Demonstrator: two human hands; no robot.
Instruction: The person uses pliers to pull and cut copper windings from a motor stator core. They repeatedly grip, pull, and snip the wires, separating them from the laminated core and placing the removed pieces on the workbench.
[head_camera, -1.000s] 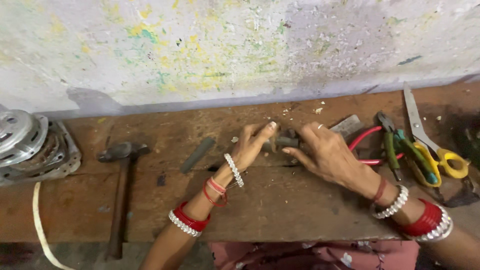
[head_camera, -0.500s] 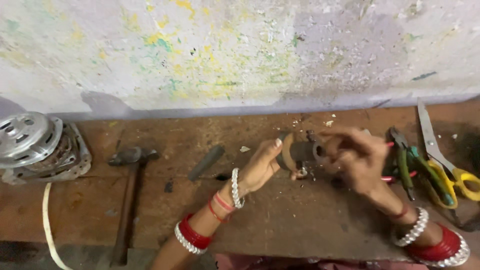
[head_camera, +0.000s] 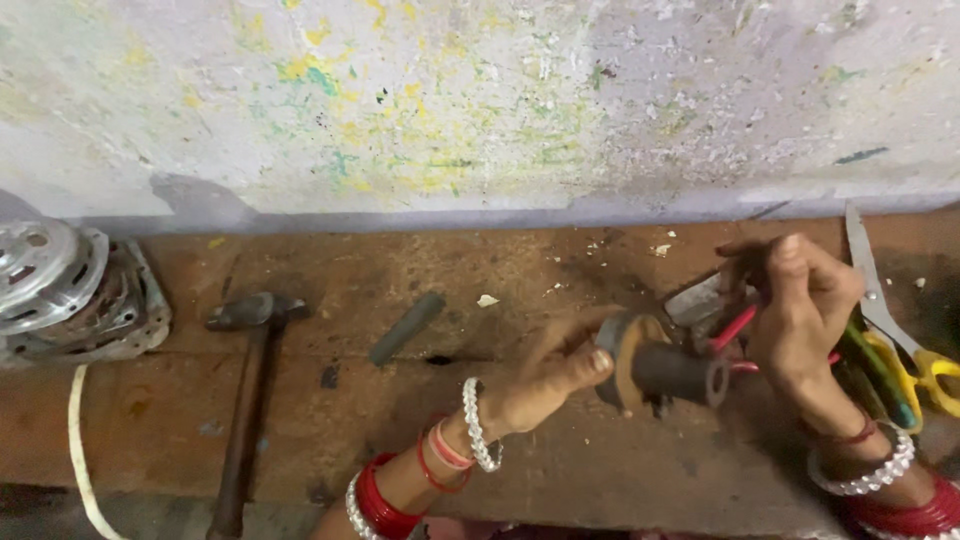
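My left hand (head_camera: 545, 375) pinches the dark cylindrical part (head_camera: 660, 368) loosely while my right hand (head_camera: 800, 300) hovers half-curled, grip unclear; the part could slip onto the workbench (head_camera: 600, 480).

A long wooden workbench (head_camera: 560, 280) runs along the foot of a paint-spattered wall (head_camera: 480, 100). At its far left sits a round grey metal motor housing (head_camera: 70, 290), a pale cord (head_camera: 80, 450) trailing near it. Right of that lies a wooden-handled steel hammer (head_camera: 248, 390), then a short dark metal bar (head_camera: 407, 328). At the far right lie yellow-handled scissors (head_camera: 900, 330) beside green-handled pliers (head_camera: 880, 375).
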